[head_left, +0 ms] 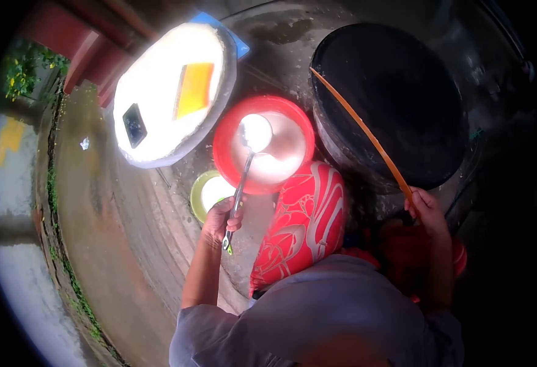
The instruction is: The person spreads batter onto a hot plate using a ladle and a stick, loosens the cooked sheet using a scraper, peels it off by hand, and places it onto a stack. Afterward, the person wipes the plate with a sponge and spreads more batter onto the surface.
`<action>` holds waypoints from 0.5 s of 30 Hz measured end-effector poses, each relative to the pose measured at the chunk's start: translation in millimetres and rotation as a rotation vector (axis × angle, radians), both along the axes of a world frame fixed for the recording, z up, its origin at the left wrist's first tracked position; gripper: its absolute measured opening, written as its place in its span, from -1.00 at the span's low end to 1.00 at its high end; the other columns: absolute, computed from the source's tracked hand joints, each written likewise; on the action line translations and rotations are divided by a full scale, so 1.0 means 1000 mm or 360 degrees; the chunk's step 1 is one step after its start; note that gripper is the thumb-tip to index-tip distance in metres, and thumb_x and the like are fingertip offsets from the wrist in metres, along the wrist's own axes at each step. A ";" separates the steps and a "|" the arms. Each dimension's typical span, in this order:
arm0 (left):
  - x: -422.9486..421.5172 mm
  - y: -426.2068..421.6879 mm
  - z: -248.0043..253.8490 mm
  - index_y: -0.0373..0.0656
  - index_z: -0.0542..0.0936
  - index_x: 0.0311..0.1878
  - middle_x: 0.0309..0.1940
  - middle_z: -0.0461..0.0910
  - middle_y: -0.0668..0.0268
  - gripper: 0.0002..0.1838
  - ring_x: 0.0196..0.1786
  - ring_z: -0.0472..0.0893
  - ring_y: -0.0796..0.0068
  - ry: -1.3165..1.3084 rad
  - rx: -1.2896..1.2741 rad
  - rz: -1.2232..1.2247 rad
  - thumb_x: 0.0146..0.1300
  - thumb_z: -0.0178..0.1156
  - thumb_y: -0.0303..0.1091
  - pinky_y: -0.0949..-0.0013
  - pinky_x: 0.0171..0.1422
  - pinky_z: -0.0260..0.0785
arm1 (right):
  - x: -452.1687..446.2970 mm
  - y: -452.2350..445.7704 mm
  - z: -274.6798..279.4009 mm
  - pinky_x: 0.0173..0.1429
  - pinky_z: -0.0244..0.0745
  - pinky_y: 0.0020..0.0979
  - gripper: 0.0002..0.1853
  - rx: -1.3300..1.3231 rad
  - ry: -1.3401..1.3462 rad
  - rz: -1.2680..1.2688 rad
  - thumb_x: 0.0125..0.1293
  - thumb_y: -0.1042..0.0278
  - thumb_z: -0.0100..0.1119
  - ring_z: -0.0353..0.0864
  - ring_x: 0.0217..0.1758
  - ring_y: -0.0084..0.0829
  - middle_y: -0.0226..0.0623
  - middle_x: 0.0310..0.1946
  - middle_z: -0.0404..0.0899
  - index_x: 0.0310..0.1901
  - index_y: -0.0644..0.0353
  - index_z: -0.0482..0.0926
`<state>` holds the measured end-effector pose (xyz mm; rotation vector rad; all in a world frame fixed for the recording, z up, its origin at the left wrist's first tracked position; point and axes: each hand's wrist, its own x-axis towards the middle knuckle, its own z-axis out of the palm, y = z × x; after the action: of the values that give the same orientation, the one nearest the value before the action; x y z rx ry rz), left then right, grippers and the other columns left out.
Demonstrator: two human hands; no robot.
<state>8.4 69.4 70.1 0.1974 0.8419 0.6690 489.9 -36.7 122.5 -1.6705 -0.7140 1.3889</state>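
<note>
My left hand (222,219) is closed around the handle of a ladle (244,174). The ladle's bowl, bright white, is over the red basin (221,147), which holds a milky white liquid (281,160); whether it touches the liquid I cannot tell. Below the basin, near my left hand, sits a green bowl (195,194) with white contents. In my right hand (426,211) is one end of a long, thin, flat wooden stick (366,128). It slants up and left across a large round black surface (403,98), perhaps a lid or griddle.
A round white-topped stand (152,73) at upper left carries an orange rectangle (195,90) and a dark flat rectangle (134,125). A blue piece (241,46) shows behind it. My red patterned knee (308,220) is between basin and black surface. Green plants (27,70) grow at far left.
</note>
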 end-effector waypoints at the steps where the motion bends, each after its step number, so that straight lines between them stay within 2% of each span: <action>1: 0.000 -0.003 0.014 -0.32 0.43 -0.07 -0.62 0.36 0.30 -0.71 -0.73 0.21 0.66 0.0076 0.0062 0.0003 0.31 -0.02 -0.27 0.62 -0.74 -0.01 | 0.001 -0.002 0.001 -0.50 0.24 -0.70 -0.85 0.0006 0.0002 0.0001 0.28 0.47 0.03 0.32 -0.63 -0.74 -0.44 -0.51 0.51 -0.13 0.24 0.49; 4: 0.002 -0.007 0.048 -0.37 0.40 -0.05 -0.66 0.37 0.28 -0.69 -0.76 0.18 0.66 0.0270 0.0206 0.0042 0.32 -0.05 -0.28 0.60 -0.76 -0.02 | 0.007 -0.008 0.001 -0.50 0.25 -0.70 -0.88 0.0098 -0.0075 0.0122 0.23 0.53 0.07 0.34 -0.62 -0.74 -0.43 -0.53 0.50 -0.19 0.24 0.49; 9: 0.009 -0.001 0.093 -0.42 0.37 -0.03 -0.68 0.36 0.26 -0.66 -0.77 0.19 0.64 0.0276 0.0501 0.0149 0.34 -0.06 -0.27 0.57 -0.77 0.00 | 0.010 -0.013 -0.005 -0.49 0.28 -0.69 -0.77 0.0029 0.0043 0.0156 0.14 0.62 0.13 0.37 -0.60 -0.72 -0.46 -0.52 0.50 -0.14 0.27 0.46; 10: 0.009 0.003 0.099 -0.43 0.36 0.01 -0.66 0.36 0.24 -0.63 -0.77 0.20 0.63 0.0266 0.0558 0.0131 0.36 -0.08 -0.25 0.56 -0.76 0.01 | 0.005 -0.010 0.003 -0.43 0.30 -0.68 -0.80 0.0018 -0.0061 0.0199 0.17 0.59 0.09 0.39 -0.55 -0.71 -0.48 -0.50 0.50 -0.15 0.29 0.44; 15: 0.053 0.031 0.141 -0.40 0.37 0.06 -0.61 0.40 0.23 -0.59 -0.73 0.27 0.59 0.0269 0.0742 0.0169 0.37 -0.09 -0.21 0.57 -0.72 0.05 | -0.006 -0.005 -0.003 -0.29 0.29 -0.67 -0.91 0.0178 0.0005 0.0048 0.25 0.54 0.00 0.39 -0.42 -0.70 -0.49 -0.48 0.47 -0.22 0.28 0.43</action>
<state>61.0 100.5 211.3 0.6402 0.8518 0.9536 484.2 -41.3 119.8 -1.5759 -0.8038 1.3472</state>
